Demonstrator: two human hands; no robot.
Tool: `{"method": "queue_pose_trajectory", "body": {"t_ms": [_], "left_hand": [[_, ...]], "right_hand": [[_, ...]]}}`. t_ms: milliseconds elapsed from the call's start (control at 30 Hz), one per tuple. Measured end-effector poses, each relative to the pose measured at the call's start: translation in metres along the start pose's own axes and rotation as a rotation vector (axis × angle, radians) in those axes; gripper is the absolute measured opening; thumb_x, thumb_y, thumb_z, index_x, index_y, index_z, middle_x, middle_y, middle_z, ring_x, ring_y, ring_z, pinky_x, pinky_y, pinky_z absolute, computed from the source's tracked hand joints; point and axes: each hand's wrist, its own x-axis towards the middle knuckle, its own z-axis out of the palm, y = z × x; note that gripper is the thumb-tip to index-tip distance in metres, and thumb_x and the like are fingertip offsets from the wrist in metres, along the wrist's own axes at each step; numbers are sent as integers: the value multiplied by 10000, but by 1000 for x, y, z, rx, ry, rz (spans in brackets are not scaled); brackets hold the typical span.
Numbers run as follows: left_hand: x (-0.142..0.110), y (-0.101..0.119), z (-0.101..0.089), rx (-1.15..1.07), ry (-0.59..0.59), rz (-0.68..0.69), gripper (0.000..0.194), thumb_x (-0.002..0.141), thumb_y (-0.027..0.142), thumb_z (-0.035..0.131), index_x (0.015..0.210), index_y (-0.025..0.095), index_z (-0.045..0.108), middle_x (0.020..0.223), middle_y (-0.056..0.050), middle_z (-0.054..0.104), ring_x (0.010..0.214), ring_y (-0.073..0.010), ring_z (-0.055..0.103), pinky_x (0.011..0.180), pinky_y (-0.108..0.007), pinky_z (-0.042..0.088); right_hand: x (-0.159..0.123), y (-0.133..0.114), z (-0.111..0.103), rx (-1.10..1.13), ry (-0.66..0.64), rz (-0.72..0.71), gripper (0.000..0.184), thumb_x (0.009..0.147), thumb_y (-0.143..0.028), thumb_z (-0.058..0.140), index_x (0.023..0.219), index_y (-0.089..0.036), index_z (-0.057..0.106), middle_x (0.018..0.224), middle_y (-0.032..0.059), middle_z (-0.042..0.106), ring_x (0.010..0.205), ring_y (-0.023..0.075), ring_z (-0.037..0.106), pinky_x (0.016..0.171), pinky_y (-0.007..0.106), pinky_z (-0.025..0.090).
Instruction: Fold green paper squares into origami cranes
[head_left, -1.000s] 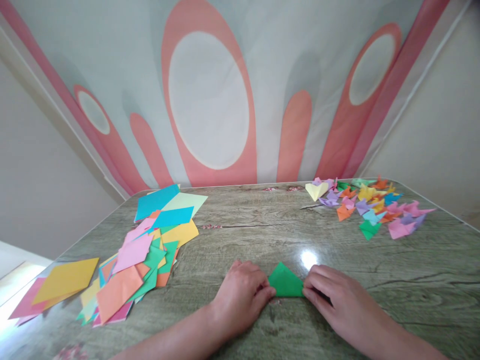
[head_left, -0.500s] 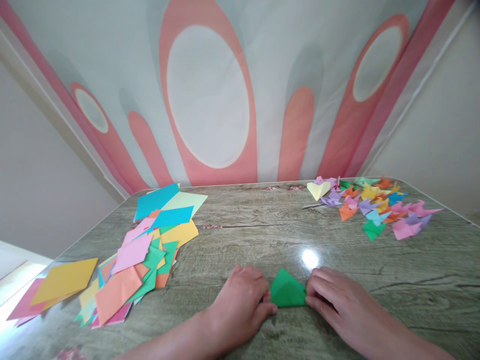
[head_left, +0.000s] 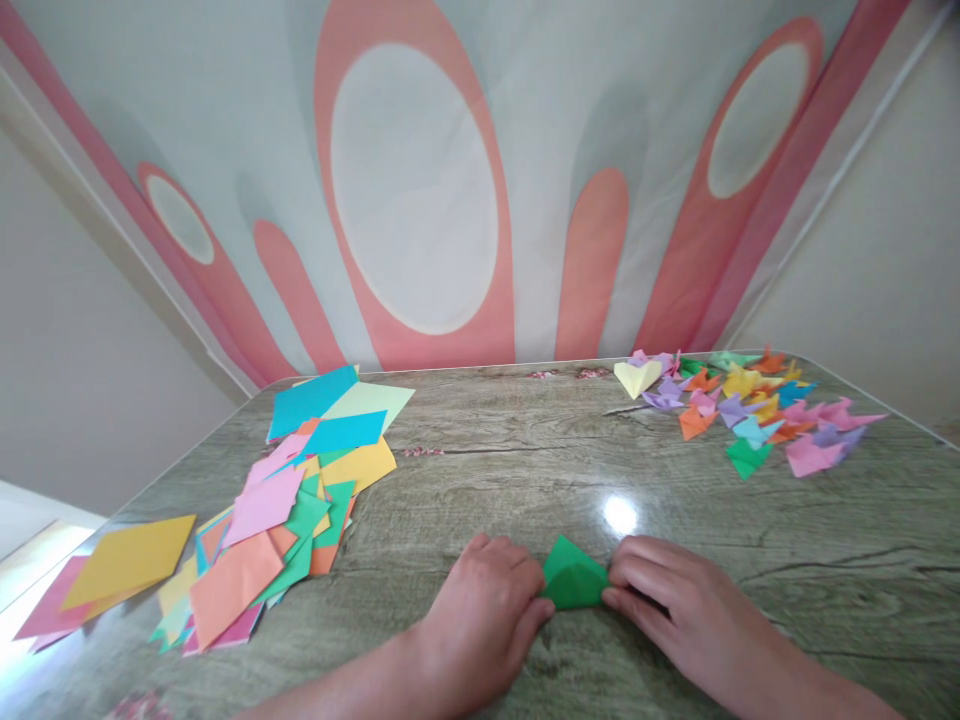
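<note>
A green folded paper [head_left: 574, 575] lies near the front middle of the table, its peak pointing away from me and a darker folded layer along its lower part. My left hand [head_left: 491, 610] pinches its left corner between thumb and curled fingers. At the right corner, the thumb and fingertips of my right hand [head_left: 664, 590] are closed on the same paper. Both hands rest low on the tabletop, and their fingers cover the paper's two side corners.
Loose coloured paper sheets [head_left: 262, 510] lie overlapped on the left, with a yellow sheet [head_left: 131, 560] at the far left. Several folded paper figures [head_left: 750, 410] cluster at the back right, beside a pale yellow folded heart [head_left: 637, 378]. The wood-patterned table [head_left: 495, 480] meets a printed backdrop.
My right hand has shifted slightly left, bringing the green paper's side corners closer together. A darker fold now bulges on its front. My left hand has barely moved.
</note>
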Motion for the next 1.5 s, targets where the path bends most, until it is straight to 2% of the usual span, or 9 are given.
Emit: {"method": "queue_pose_trajectory", "body": {"t_ms": [133, 267, 733, 1500], "left_hand": [[3, -1, 1, -18, 17, -44, 228, 944, 307, 452, 819, 181, 595, 882, -38, 649, 859, -214, 579, 802, -360, 422], [5, 0, 3, 0, 31, -75, 257, 949, 305, 427, 818, 179, 608, 868, -49, 654, 843, -222, 583, 806, -385, 424], [6, 1, 1, 59, -2, -84, 274, 939, 311, 423, 817, 176, 627, 857, -60, 666, 837, -242, 604, 827, -432, 455], [7, 2, 1, 135, -21, -58, 298, 955, 321, 401, 864, 166, 638, 871, -75, 672, 840, -241, 612, 846, -415, 455]], "right_hand": [[0, 0, 5, -19, 24, 96, 204, 960, -279, 497, 783, -202, 562, 767, 7, 568, 733, 167, 567, 658, 312, 413], [0, 0, 9, -64, 45, 134, 217, 959, -281, 486, 764, -203, 541, 758, 7, 552, 722, 177, 562, 659, 332, 402], [2, -6, 10, -139, 63, 146, 234, 942, -259, 510, 717, -201, 527, 728, 4, 538, 702, 185, 551, 648, 333, 387], [3, -9, 6, -186, 49, 147, 249, 941, -225, 499, 694, -196, 513, 720, 8, 543, 704, 185, 548, 648, 323, 388]]}}
